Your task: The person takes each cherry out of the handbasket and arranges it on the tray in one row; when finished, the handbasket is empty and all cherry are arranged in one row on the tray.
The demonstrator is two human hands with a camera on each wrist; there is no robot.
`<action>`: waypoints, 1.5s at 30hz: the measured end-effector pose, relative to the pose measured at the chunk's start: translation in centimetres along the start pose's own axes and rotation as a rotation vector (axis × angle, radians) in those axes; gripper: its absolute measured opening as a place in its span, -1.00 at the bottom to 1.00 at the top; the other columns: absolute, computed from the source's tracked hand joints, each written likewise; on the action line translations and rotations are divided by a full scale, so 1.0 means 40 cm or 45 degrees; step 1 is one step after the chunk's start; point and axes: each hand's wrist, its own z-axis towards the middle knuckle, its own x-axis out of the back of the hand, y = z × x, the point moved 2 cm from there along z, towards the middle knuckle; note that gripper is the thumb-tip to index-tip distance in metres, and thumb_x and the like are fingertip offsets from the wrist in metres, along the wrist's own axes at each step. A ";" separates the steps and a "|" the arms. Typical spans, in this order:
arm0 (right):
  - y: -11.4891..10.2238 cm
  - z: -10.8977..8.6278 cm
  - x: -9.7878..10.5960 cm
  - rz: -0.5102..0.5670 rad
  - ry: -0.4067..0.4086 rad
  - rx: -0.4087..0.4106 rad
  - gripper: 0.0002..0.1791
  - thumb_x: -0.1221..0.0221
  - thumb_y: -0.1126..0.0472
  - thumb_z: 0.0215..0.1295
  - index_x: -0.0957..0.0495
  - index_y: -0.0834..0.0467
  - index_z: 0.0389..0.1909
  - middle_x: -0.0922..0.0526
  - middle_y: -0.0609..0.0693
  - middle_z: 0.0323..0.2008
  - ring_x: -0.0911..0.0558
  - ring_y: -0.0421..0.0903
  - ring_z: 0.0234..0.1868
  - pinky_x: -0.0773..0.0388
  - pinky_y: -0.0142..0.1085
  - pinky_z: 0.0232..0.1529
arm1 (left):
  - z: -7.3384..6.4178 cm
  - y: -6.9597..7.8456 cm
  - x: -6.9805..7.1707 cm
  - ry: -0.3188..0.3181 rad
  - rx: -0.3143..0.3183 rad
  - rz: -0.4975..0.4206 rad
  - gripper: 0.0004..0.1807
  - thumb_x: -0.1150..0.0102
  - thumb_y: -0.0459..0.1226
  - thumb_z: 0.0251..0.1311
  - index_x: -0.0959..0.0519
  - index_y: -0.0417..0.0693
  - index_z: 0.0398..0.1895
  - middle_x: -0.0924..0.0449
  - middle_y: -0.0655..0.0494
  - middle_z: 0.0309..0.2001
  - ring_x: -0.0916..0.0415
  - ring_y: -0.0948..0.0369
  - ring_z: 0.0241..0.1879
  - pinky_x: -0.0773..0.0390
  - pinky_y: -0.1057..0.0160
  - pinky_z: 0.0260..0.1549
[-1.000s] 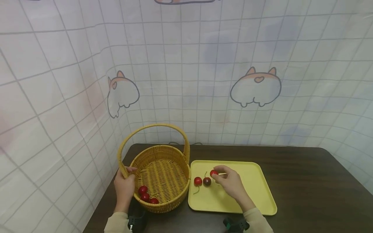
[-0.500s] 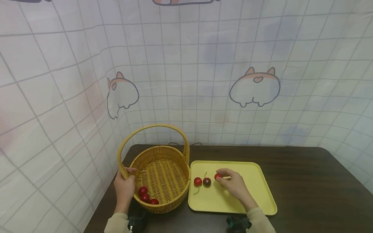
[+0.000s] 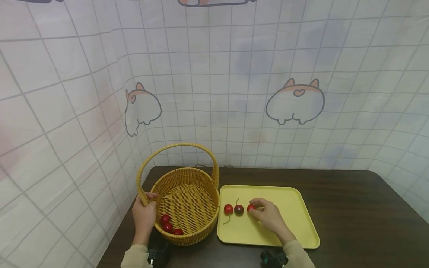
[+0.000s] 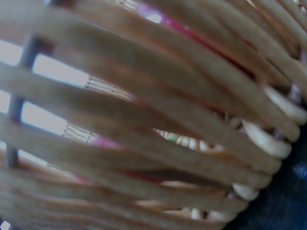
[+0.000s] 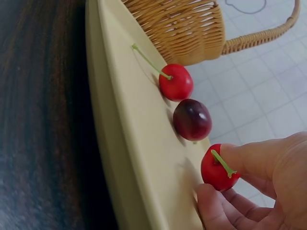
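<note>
My right hand [image 3: 269, 216] pinches a bright red cherry [image 5: 217, 171] with a green stem between thumb and fingers, at the surface of the yellow tray [image 3: 285, 230]. Left of it on the tray lie a dark cherry [image 3: 239, 209] and another red cherry [image 3: 228, 209], its stem pointing toward the person. With my left hand [image 3: 144, 219] I grip the left side of the wicker basket [image 3: 187, 242] where its handle meets the rim. Several red cherries [image 3: 167, 227] lie inside the basket at the near left. Only blurred wicker close up fills the left wrist view.
The basket stands directly left of the tray, its tall arched handle [image 3: 182, 144] rising above it. Both are on a dark wooden table [image 3: 352, 208]. A white gridded cloth [image 3: 231, 93] hangs behind and on the sides.
My right hand has moved slightly right and lower over the tray with its cherry, farther from the dark cherry. My left hand and the basket stay put.
</note>
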 end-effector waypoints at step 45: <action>-0.012 -0.003 -0.006 -0.056 0.003 -0.010 -0.56 -0.35 0.31 0.10 -0.57 0.21 0.05 -0.67 0.08 -0.11 -0.60 -0.11 -0.32 -0.51 -0.27 -0.44 | -0.005 0.008 0.001 -0.007 -0.005 -0.009 -0.84 0.09 -0.55 0.11 -0.39 -0.26 -0.25 -0.65 -0.20 -0.13 -0.54 -0.04 -0.04 -0.32 0.31 -0.20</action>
